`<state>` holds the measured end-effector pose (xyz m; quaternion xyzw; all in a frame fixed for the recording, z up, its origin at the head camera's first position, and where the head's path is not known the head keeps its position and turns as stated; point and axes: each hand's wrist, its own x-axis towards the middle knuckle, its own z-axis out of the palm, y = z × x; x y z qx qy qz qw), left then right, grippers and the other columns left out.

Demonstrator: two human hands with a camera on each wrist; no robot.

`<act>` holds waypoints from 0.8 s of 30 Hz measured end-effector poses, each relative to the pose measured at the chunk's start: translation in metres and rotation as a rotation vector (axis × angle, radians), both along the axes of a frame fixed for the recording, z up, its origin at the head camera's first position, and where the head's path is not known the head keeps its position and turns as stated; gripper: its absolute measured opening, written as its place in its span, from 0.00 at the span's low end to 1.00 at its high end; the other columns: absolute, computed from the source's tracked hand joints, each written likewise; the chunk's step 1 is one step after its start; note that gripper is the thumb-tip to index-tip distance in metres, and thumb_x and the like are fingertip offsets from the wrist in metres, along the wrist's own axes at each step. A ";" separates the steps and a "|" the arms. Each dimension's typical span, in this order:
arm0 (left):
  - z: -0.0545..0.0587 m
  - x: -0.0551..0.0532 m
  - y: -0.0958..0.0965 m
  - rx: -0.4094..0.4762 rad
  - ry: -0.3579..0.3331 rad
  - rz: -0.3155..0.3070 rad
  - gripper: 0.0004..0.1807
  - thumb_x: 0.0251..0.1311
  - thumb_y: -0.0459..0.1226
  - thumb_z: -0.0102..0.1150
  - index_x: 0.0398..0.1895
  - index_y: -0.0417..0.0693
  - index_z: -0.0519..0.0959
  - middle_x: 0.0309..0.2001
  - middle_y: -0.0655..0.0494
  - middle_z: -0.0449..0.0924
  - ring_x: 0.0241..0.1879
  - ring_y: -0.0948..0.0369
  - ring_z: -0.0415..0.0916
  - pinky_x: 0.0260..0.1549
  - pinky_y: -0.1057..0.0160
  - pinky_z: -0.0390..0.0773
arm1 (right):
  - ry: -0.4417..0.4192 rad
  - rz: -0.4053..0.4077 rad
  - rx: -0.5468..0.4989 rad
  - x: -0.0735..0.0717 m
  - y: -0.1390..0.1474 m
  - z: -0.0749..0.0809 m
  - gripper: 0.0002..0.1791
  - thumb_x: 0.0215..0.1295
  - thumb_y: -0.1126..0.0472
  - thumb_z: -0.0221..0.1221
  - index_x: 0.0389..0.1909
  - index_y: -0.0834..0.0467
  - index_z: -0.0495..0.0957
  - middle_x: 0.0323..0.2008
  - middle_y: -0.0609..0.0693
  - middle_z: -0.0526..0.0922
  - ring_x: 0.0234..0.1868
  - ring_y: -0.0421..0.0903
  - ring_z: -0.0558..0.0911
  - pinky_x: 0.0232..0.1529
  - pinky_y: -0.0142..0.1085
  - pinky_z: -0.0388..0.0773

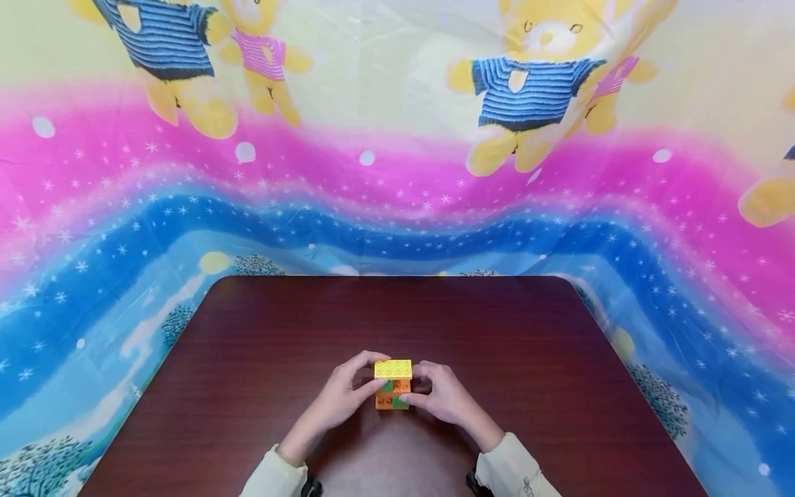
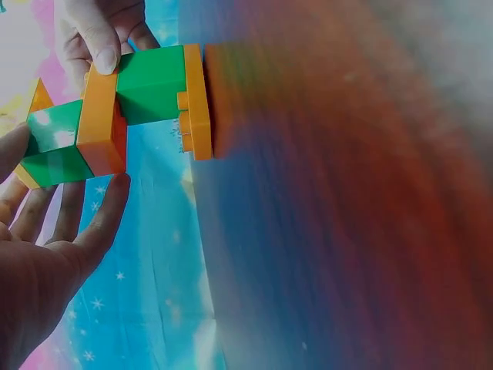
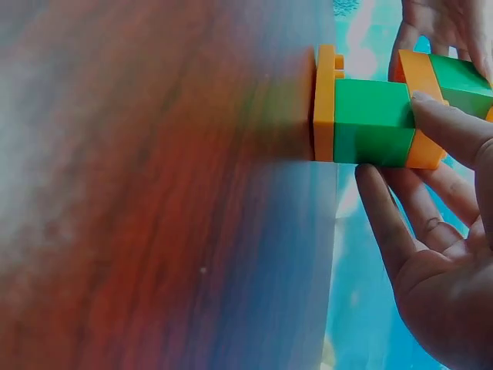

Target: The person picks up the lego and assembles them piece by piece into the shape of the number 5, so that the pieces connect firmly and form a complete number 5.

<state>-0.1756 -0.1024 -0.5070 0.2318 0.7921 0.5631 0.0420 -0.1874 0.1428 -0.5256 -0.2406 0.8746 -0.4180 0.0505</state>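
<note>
A small stack of toy building bricks stands on the table in front of me. On top lies a yellow brick (image 1: pixel 393 369), over an upper green brick (image 2: pixel 58 127) at the left. Beneath that comes an orange brick (image 2: pixel 100 116), then a lower green brick (image 3: pixel 373 119) at the right, on an orange base brick (image 3: pixel 324 108). My left hand (image 1: pixel 341 390) holds the upper part, thumb in front by the upper green brick and fingers behind. From the other side my right hand (image 1: pixel 444 393) grips lower down, its thumb at the middle orange and lower green bricks.
A dark reddish-brown table (image 1: pixel 279 324) with rounded far corners lies under the hands. Behind and beside it hangs a colourful cloth (image 1: pixel 397 186) printed with bears and snowflakes. Pale sleeves (image 1: pixel 515 466) cover the forearms near the front edge.
</note>
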 end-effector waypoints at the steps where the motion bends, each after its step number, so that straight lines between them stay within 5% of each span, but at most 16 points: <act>1: 0.000 -0.002 0.000 -0.001 0.000 0.005 0.19 0.70 0.39 0.65 0.62 0.59 0.77 0.59 0.58 0.80 0.56 0.52 0.80 0.53 0.61 0.83 | -0.001 -0.007 -0.005 -0.001 0.000 0.000 0.18 0.63 0.55 0.73 0.53 0.53 0.86 0.41 0.43 0.84 0.44 0.41 0.86 0.46 0.35 0.86; 11: -0.002 -0.029 0.008 -0.016 0.017 0.065 0.20 0.71 0.39 0.64 0.65 0.55 0.77 0.57 0.58 0.81 0.53 0.57 0.81 0.51 0.62 0.84 | -0.040 -0.092 -0.083 -0.018 0.000 -0.003 0.21 0.66 0.54 0.71 0.58 0.53 0.83 0.50 0.49 0.86 0.49 0.45 0.87 0.51 0.40 0.85; 24: -0.007 -0.063 0.018 0.061 -0.024 0.180 0.22 0.71 0.42 0.64 0.67 0.62 0.76 0.60 0.57 0.81 0.59 0.56 0.79 0.62 0.45 0.77 | -0.120 -0.241 -0.153 -0.043 -0.003 -0.007 0.24 0.68 0.54 0.69 0.64 0.52 0.80 0.56 0.51 0.86 0.52 0.49 0.86 0.54 0.46 0.85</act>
